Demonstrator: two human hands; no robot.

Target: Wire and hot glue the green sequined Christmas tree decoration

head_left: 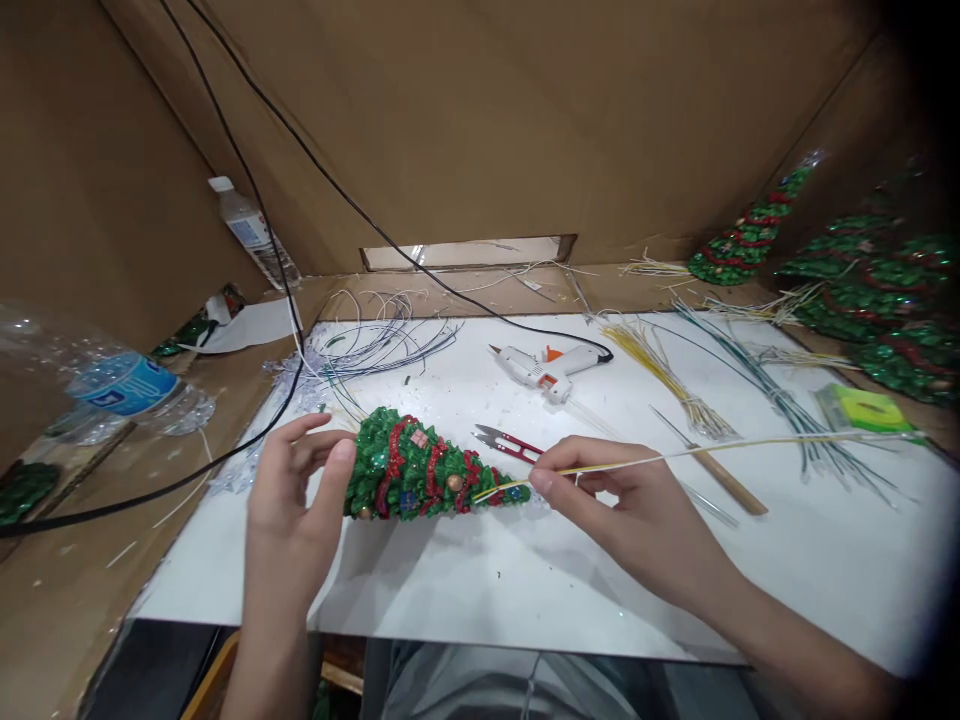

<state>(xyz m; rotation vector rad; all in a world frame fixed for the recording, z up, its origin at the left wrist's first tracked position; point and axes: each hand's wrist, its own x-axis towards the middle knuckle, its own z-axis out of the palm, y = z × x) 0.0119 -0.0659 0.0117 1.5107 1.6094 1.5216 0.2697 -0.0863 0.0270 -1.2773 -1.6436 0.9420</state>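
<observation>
A small decorative Christmas tree (431, 465) lies sideways before me, green with red garland and small ornaments, its tip toward the right. My left hand (300, 480) is at its broad base, thumb and curved fingers against the edge. Thin wires come out near that base. Between thumb and forefinger, my right hand (600, 490) pinches thin yellow and white wires (682, 452). Their short ends reach over the tree near its tip, and the long ends trail off right. Red-handled thread snips (506, 440) lie just behind, partly hidden by my right hand.
A white glue gun (551, 372) with a black cord lies on the white board (465, 590). Wire bundles (667, 385), a wooden-handled awl (724, 478) and a yellow-green block (862, 408) are at right. More trees (742, 240) stand behind; plastic bottles (127, 385) are at left.
</observation>
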